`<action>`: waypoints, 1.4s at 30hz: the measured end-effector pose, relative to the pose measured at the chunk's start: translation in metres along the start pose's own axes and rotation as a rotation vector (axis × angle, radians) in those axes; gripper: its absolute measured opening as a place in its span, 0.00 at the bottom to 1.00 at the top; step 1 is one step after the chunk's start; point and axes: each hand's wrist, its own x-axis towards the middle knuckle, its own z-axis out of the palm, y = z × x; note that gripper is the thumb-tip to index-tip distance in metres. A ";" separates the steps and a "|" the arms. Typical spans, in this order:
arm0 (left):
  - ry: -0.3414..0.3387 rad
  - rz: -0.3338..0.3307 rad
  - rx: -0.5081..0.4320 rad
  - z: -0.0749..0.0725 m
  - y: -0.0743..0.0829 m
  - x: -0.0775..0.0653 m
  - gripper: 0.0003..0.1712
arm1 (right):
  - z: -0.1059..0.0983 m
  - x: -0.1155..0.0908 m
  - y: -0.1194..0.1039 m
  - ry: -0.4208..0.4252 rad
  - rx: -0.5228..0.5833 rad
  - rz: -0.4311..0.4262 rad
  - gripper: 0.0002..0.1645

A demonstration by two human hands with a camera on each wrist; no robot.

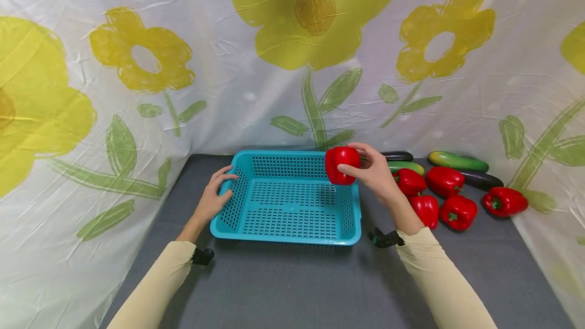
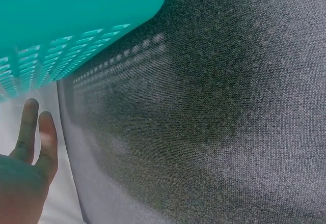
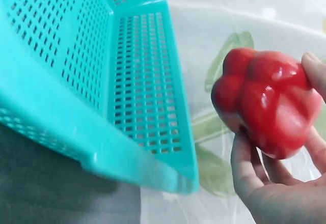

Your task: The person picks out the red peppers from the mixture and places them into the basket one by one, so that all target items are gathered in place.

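Observation:
In my right hand is a red bell pepper, held between thumb and fingers over the right end of a blue plastic basket. The right wrist view has the pepper with its lobed end toward the basket's side wall and fingers curled beneath it. My left hand is at the basket's left rim, fingers spread. Two of its fingers look fairly straight below the basket's wall in the left wrist view; whether they touch it I cannot tell. No vegetables show inside the basket.
Several red bell peppers lie on the grey table to the right. Behind them are green cucumbers and dark eggplants. A white sheet with yellow flowers hangs behind the table.

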 end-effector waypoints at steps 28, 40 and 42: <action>-0.032 0.003 -0.025 -0.005 0.041 -0.002 0.20 | 0.051 0.030 0.014 -0.138 0.001 0.059 0.32; -0.027 0.007 -0.042 -0.005 0.038 -0.002 0.20 | 0.078 0.043 0.024 -0.202 0.070 0.093 0.32; -0.028 -0.001 -0.041 -0.005 0.038 -0.002 0.20 | 0.081 0.046 0.026 -0.210 0.069 0.098 0.32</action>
